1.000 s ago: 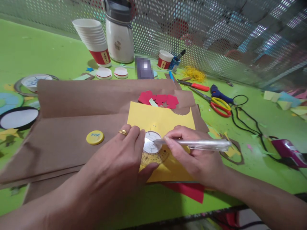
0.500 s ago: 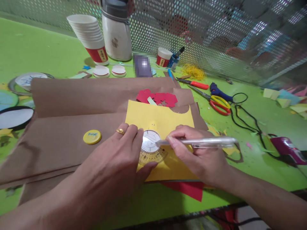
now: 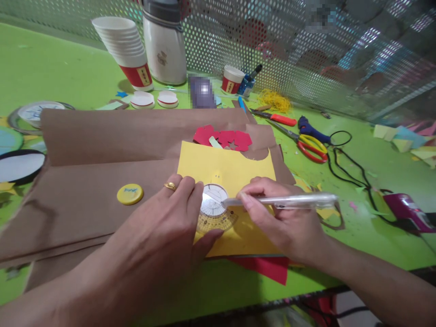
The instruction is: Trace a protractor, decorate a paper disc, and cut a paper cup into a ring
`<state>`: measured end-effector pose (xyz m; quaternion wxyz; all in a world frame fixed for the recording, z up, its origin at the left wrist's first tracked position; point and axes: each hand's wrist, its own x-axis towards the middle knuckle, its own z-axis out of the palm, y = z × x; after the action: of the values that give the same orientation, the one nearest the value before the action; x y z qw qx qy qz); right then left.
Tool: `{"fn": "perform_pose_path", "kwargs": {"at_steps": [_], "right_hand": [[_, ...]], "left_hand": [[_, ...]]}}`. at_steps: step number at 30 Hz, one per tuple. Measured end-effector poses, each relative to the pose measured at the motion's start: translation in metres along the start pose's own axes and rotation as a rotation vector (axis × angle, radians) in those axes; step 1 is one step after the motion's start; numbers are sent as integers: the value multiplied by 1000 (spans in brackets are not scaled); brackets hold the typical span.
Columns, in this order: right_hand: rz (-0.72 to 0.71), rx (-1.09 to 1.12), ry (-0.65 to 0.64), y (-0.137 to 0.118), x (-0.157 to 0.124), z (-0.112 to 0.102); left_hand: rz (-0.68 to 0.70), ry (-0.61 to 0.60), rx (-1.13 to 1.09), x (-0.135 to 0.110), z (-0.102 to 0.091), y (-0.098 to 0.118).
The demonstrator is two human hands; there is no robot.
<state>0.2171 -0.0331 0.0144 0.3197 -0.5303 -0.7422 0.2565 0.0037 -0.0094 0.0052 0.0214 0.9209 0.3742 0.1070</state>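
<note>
Bright green table (image 3: 51, 59), strewn with paper scraps, runs back to a perforated metal panel (image 3: 218, 41). Near its front edge, a white disc (image 3: 214, 200) marked with lines lies on a yellow sheet (image 3: 204, 159), between the two hands. Markings of a clear protractor (image 3: 220, 223) show along the disc's lower edge; which of the two is on top I cannot tell.

The right hand (image 3: 284, 222) pinches a clear-barrelled pen (image 3: 296, 200) between thumb and fingers, its tip at the right part of the disc. The left hand (image 3: 166, 222), a gold ring on one finger, bends its fingers close together at the disc's left edge, the thumb set apart by the protractor's lower rim; whether it grips anything underneath is hidden.

The yellow sheet, with a curved bite out of its far edge, lies partly over brown paper (image 3: 85, 181), and a red sheet (image 3: 269, 269) sticks out below it. Red cut pieces (image 3: 238, 138) sit just beyond; a yellow round lid (image 3: 130, 194) rests left of the left hand. Farther out are red-and-yellow-handled scissors (image 3: 311, 147) on the right, and stacked paper cups (image 3: 119, 41) beside a white flask (image 3: 164, 50) at the back.
</note>
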Motion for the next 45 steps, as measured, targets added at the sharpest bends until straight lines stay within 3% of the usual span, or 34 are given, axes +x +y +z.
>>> {"fn": "perform_pose_path", "kwargs": {"at_steps": [5, 9, 11, 17, 21, 28, 36, 45], "right_hand": [[-1, 35, 42, 1, -3, 0], [4, 192, 263, -3, -5, -4], [17, 214, 312, -3, -5, -5], [-22, 25, 42, 9, -10, 7], [89, 87, -30, 12, -13, 16], [167, 215, 3, 10, -9, 16], [167, 331, 25, 7, -8, 14], [180, 287, 37, 10, -9, 18]], "left_hand": [[-1, 8, -3, 1, 1, 0], [-13, -12, -7, 2, 1, 0], [-8, -3, -11, 1, 2, -1], [13, 28, 12, -2, 6, -3], [25, 12, 14, -2, 5, -3], [-4, -5, -56, -2, 1, -4], [24, 66, -67, -5, -3, -3], [-17, 23, -57, -8, -1, -4]]}}
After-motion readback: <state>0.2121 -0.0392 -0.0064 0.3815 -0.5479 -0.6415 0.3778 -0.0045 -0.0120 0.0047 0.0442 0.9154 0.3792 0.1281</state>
